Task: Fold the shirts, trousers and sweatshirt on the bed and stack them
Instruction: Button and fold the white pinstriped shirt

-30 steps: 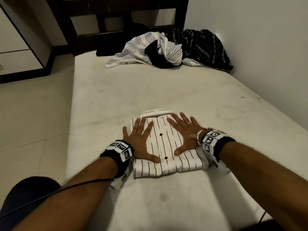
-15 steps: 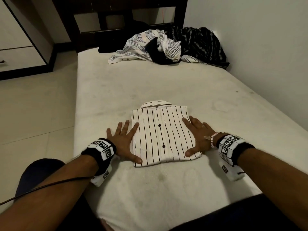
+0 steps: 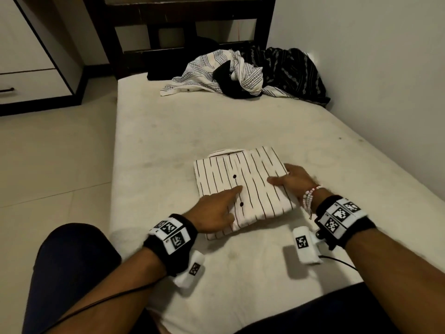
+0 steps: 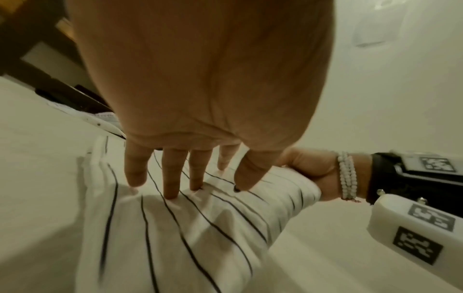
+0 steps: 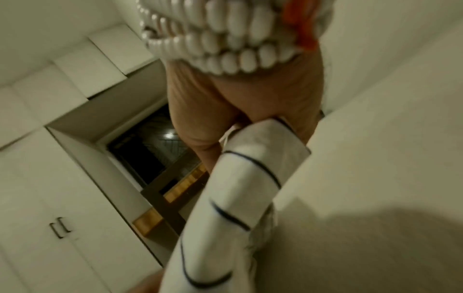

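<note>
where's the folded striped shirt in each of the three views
Head: the striped shirt lies mid-frame on the mattress, under both hands.
Left wrist: it fills the lower centre, under the left hand's fingertips.
Right wrist: its folded edge runs up the centre into the right hand.
Shared landmark: the white bead bracelet.
</note>
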